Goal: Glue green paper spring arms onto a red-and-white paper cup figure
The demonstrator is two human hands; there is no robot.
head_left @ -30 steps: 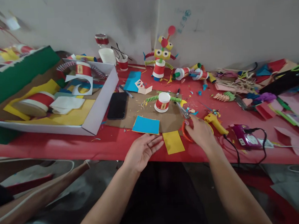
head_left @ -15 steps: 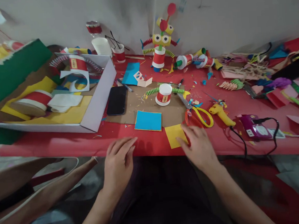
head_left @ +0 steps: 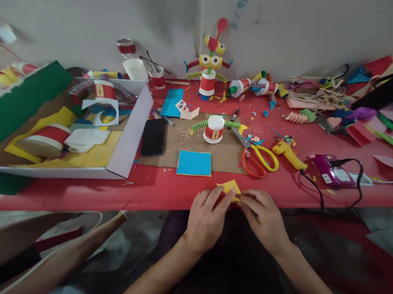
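A small yellow paper (head_left: 231,188) is between my two hands at the table's front edge. My left hand (head_left: 209,212) has its fingers closed on the paper's left side, and my right hand (head_left: 262,216) pinches its right corner. Behind them lies a blue card (head_left: 194,163) with a thin yellow edge. Farther back, a red-and-white paper cup (head_left: 214,130) with green folded-paper arms stands upside down on brown cardboard (head_left: 179,139). Scissors (head_left: 258,154) with red and yellow handles rest on the cardboard's right side.
To the left are a black phone (head_left: 153,137) and a white box (head_left: 132,133) of craft pieces. A yellow glue gun (head_left: 289,154) and a purple device (head_left: 334,169) with cords lie right. Another person's arms (head_left: 66,257) reach in at lower left.
My left hand has moved right to the yellow paper. Both hands now hold the paper, which has come nearer the front edge and is turned. The camera view has tilted up slightly.
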